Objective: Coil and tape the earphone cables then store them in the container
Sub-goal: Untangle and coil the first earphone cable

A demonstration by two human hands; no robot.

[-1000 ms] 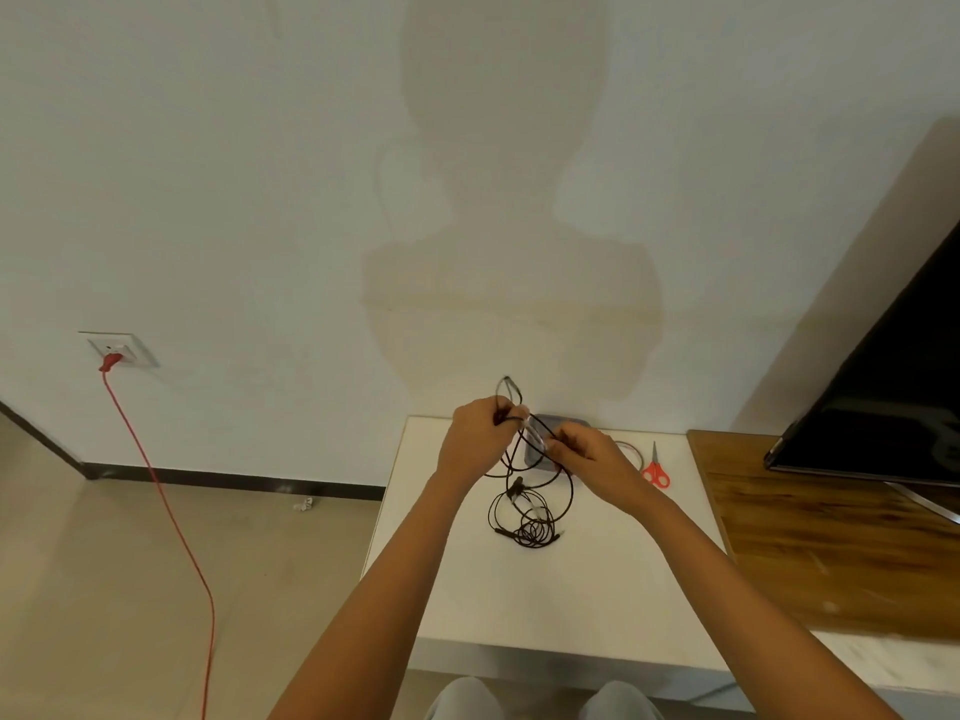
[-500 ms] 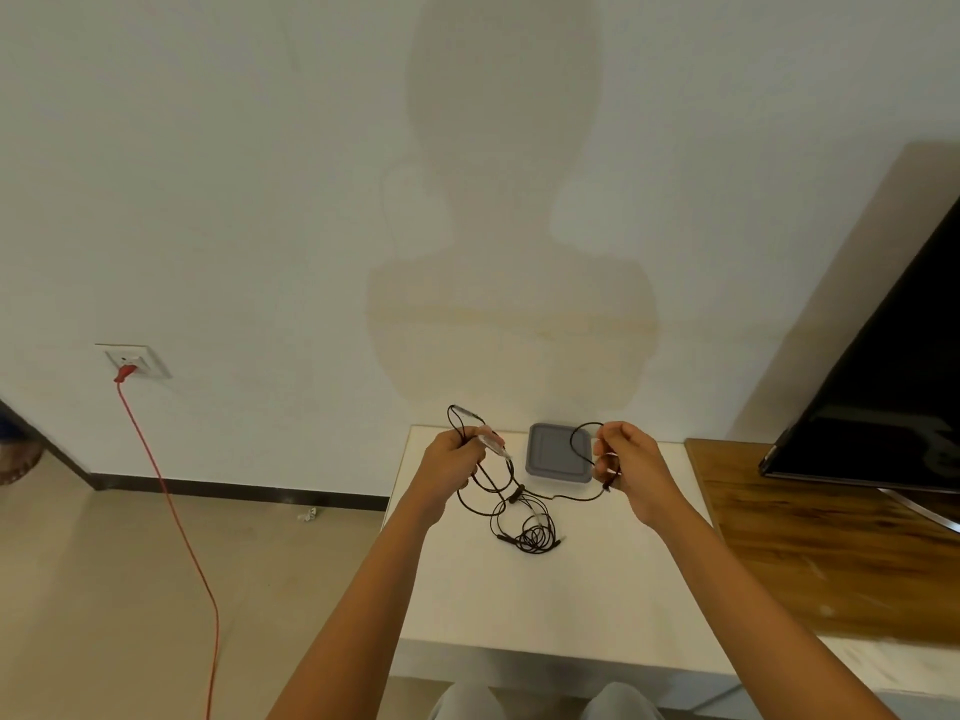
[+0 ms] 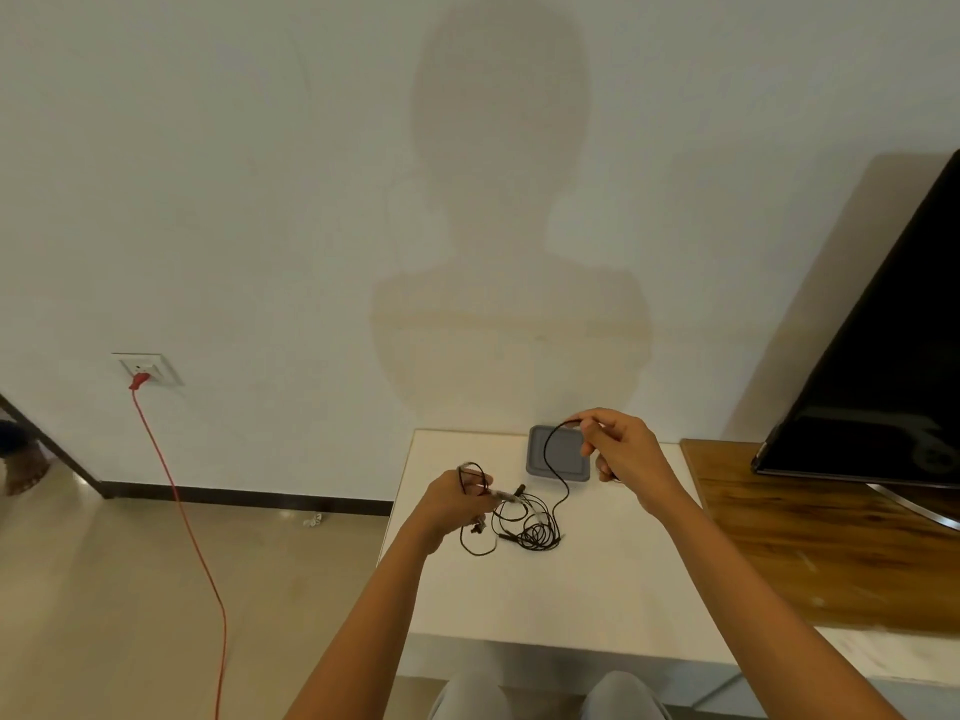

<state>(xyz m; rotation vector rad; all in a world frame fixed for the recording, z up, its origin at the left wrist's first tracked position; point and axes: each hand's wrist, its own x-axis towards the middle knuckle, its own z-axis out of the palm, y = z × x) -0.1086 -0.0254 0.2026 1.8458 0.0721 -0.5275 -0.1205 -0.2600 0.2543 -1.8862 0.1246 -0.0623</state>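
The left hand [image 3: 454, 504] has its fingers curled round one bunch of the earphone cable [image 3: 537, 535]. The right hand [image 3: 626, 454] pinches a strand above the container [image 3: 574, 462]. The rest lies heaped on the counter [image 3: 545, 595], and pulling could knot that tangle.

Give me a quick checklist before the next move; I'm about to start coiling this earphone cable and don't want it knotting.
1. Left hand grips the earphone cable: ok.
2. Right hand pinches the cable further along, raised in front of the container: ok.
3. Cable free of tangles: not ok, a loose heap lies on the table.
4. Container open to receive the coil: cannot tell.
5. Tape within reach: cannot tell, none shows.
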